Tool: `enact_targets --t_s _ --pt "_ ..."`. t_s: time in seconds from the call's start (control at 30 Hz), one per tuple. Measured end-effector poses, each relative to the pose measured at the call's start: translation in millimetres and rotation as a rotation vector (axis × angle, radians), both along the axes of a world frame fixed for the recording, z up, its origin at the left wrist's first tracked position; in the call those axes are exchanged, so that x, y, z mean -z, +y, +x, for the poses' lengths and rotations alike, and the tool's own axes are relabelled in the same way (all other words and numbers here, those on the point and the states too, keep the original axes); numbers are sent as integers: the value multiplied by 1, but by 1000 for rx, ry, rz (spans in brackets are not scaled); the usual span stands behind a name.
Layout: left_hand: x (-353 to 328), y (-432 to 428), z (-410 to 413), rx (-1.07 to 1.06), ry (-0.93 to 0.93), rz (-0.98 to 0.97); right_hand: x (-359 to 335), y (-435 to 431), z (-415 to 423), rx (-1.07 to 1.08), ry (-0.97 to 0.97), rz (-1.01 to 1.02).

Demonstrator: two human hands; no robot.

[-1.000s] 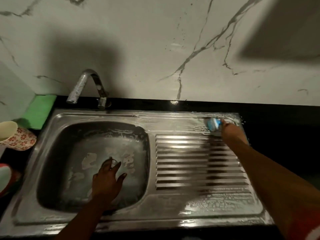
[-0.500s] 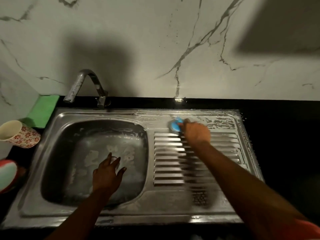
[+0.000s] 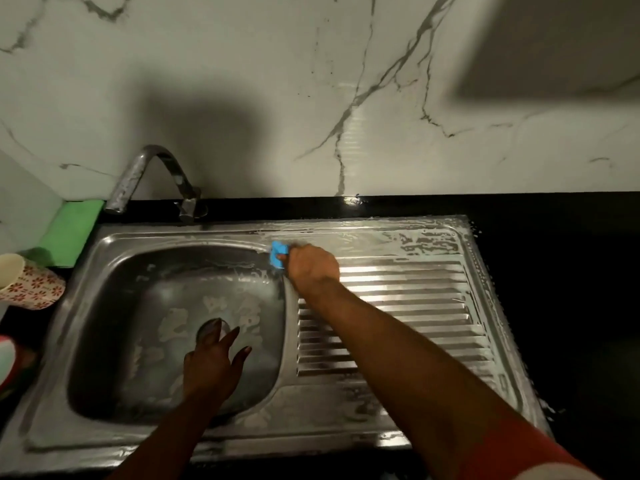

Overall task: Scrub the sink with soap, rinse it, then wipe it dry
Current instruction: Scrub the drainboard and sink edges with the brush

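A steel sink (image 3: 194,441) with a deep basin on the left and a ribbed drainboard (image 3: 408,306) on the right is streaked with soap foam. My right hand (image 3: 311,266) grips a blue sponge (image 3: 278,253) and presses it on the back rim, at the basin's far right corner. Down in the basin, my left hand (image 3: 213,362) has its fingers spread, near the drain (image 3: 211,329), which it partly hides. A curved metal tap (image 3: 149,174) stands behind the basin; no water runs from it.
A green cloth (image 3: 71,230) lies at the back left corner. A flower-patterned cup (image 3: 26,282) stands left of the sink, a red and white object (image 3: 7,358) below it. Black counter (image 3: 554,306) surrounds the sink. Marble wall behind.
My right hand has swept the blue sponge leftward along the back rim, from the drainboard's far right corner to the basin's corner. My left hand has stayed in the basin.
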State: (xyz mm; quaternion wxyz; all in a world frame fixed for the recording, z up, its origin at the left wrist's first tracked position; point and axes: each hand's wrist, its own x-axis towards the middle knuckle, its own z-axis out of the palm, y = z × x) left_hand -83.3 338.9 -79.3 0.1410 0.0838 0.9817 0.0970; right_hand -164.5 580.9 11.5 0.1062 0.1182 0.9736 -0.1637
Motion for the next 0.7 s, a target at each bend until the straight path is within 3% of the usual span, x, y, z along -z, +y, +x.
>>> enact_targets --t_s 0.13,0.23,0.33,0.43,0.57,0.7 --pt "2 2 3 6 1 18 0 119 38 222 -10 195" --pt "8 2 8 -13 -18 27 -7 232 82 516 -26 269" --pt "18 1 10 -14 -36 -8 -6 258 93 653 -39 258" --pt "23 10 7 6 -39 -42 3 183 66 509 23 79" --pt "17 38 -5 -1 -43 -58 11 65 35 102 8 -52" --pt "3 58 -19 -8 8 -9 7 111 50 109 30 54"
